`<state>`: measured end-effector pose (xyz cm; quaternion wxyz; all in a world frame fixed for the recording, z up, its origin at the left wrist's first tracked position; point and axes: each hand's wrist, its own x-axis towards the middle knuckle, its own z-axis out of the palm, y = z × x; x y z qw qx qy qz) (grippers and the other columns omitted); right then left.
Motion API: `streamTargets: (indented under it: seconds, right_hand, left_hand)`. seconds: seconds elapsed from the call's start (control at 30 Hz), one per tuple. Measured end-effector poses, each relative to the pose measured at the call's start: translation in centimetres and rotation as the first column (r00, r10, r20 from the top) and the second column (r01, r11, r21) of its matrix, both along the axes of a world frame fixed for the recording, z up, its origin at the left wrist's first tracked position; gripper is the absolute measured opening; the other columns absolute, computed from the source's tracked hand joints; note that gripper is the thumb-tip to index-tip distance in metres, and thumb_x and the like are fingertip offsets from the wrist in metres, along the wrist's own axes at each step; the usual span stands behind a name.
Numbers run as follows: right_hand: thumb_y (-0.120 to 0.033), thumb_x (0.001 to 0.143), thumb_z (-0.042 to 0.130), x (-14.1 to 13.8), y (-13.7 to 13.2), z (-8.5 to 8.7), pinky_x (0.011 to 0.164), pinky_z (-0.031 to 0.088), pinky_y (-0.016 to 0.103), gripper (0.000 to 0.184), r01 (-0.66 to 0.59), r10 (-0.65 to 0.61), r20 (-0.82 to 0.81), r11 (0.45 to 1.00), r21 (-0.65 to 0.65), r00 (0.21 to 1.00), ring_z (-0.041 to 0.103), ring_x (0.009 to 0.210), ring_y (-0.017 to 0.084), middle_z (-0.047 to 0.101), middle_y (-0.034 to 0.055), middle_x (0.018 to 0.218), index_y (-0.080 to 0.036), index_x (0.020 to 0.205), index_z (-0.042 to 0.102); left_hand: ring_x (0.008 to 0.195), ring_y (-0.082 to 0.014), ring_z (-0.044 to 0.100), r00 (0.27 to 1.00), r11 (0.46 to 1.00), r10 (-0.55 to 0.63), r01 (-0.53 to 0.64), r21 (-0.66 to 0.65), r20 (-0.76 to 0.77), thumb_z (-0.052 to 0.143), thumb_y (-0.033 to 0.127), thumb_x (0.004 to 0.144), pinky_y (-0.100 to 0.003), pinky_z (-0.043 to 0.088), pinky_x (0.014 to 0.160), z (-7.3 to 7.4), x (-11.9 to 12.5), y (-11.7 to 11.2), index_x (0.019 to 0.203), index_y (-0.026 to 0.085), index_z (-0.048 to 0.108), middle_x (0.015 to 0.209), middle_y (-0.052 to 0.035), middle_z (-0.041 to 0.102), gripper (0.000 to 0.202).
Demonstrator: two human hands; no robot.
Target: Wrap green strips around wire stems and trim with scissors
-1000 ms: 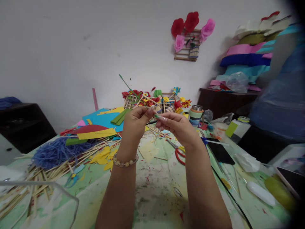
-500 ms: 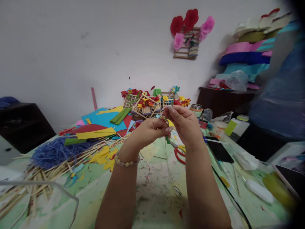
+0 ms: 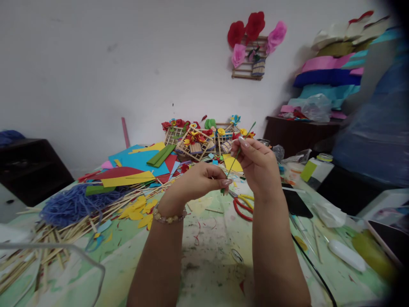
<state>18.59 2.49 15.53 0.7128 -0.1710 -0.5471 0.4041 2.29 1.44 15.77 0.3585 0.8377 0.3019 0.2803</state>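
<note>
Green stem (image 3: 233, 164) pinched at two points, up near the scissors (image 3: 235, 207).
Left hand (image 3: 201, 181) nips the lower end, right hand (image 3: 260, 164) the upper part. Keep both pinches light, stem straight, I'd say, or it may kink. White tub (image 3: 292, 174) and white-and-green container (image 3: 319, 171) stand right of scissors, farther back; can't tell contents.

A craft workroom, by the look of it: paper (image 3: 126, 161), yarn (image 3: 76, 209), sticks (image 3: 44, 256), petals (image 3: 136, 209) and scissors (image 3: 235, 198) litter a stained table (image 3: 217, 256) with flowered lattices (image 3: 185, 146) at its back, paper flowers (image 3: 255, 26) deck the wall (image 3: 128, 64), and coloured sheets (image 3: 329, 79) top a cabinet (image 3: 297, 132).
</note>
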Motion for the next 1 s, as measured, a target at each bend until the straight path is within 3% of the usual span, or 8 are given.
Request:
streamTargets:
  seconds: [0.2, 0.43, 0.63, 1.0]
  right_hand:
    - [-0.035, 0.079, 0.064, 1.7, 0.3, 0.0, 0.073, 0.052, 0.026, 0.012, 0.073, -0.072, -0.032, 0.997, 0.033, 0.997, 0.062, 0.072, 0.009, 0.068, -0.001, 0.08, -0.025, 0.078, 0.07]
    - [-0.039, 0.077, 0.065, 4.0, 0.0, -0.1, 0.076, 0.053, 0.029, 0.017, 0.025, -0.028, 0.094, 0.999, 0.028, 0.995, 0.065, 0.077, 0.013, 0.069, 0.0012, 0.077, -0.023, 0.079, 0.071]
    - [-0.04, 0.071, 0.07, 4.0, 0.4, -0.2, 0.067, 0.052, 0.028, 0.019, 0.177, -0.177, 0.06, 0.984, 0.008, 0.982, 0.061, 0.065, 0.012, 0.066, 0.0002, 0.066, -0.022, 0.069, 0.069]
    - [-0.035, 0.069, 0.074, 3.4, 0.3, 0.2, 0.061, 0.048, 0.026, 0.026, 0.233, -0.234, 0.006, 0.972, 0.033, 0.972, 0.053, 0.054, 0.009, 0.057, -0.0035, 0.055, -0.021, 0.054, 0.057]
  left_hand:
    - [0.065, -0.0109, 0.05, 0.984, 0.995, -0.095, 0.09, -0.037, -0.151, 0.057, 0.033, 0.08, -0.023, 0.037, 0.062, 0.1, -0.5, 0.1, 0.068, 0.013, 0.066, 0.067, -0.0015, 0.059, 0.026]
    - [0.064, -0.0103, 0.049, 0.981, 0.985, -0.157, 0.146, -0.097, -0.113, 0.059, 0.033, 0.079, -0.023, 0.037, 0.061, 0.1, -0.6, 0.1, 0.067, 0.013, 0.065, 0.065, -0.0006, 0.056, 0.025]
    - [0.065, -0.0113, 0.051, 0.976, 0.988, -0.149, 0.142, -0.056, -0.157, 0.058, 0.034, 0.08, -0.023, 0.037, 0.062, 0.1, -0.4, 0.3, 0.069, 0.013, 0.067, 0.067, -0.0017, 0.059, 0.026]
    - [0.066, -0.0122, 0.053, 0.974, 0.993, -0.118, 0.113, -0.035, -0.191, 0.061, 0.032, 0.077, -0.024, 0.04, 0.063, 0.3, 0.1, 0.1, 0.069, 0.013, 0.069, 0.067, -0.0028, 0.062, 0.023]
